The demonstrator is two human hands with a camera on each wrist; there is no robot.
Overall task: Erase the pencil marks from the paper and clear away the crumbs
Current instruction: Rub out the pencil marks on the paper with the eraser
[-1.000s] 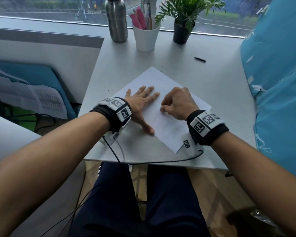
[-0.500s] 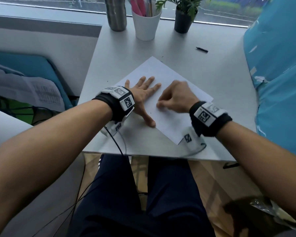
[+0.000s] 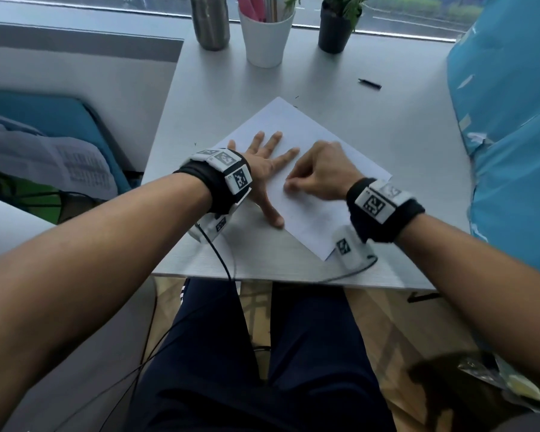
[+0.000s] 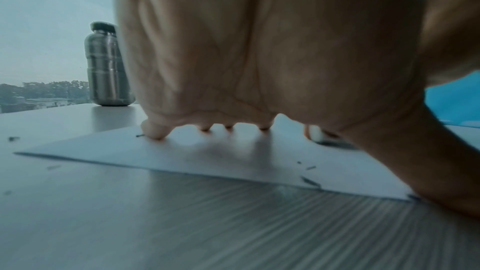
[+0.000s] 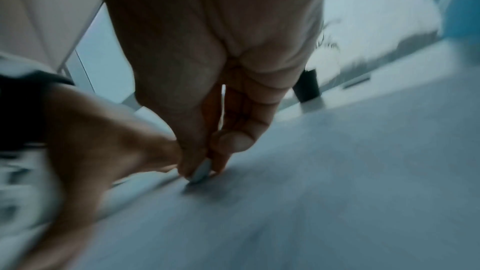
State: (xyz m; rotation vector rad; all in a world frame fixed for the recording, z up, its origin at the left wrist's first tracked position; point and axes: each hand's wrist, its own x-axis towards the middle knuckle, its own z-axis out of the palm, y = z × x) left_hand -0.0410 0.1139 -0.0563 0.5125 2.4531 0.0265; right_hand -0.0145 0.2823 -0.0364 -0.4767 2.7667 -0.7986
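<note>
Head view: left hand (image 3: 264,163) flat on the paper (image 3: 312,145), fingers spread and straight, thumb out toward the near edge. Right hand (image 3: 320,176) curled, thumb and fingertips pinching a small pale eraser (image 5: 201,171) whose tip touches the sheet just beside the left index finger. Paper lies skewed mid-table (image 3: 402,145), white; pencil marks too faint to tell. Dark crumbs (image 4: 309,180) near its edge. White cup (image 3: 265,39) holds pink items and pencils; steel bottle (image 3: 209,23) and potted plant (image 3: 335,29) beside it.
</note>
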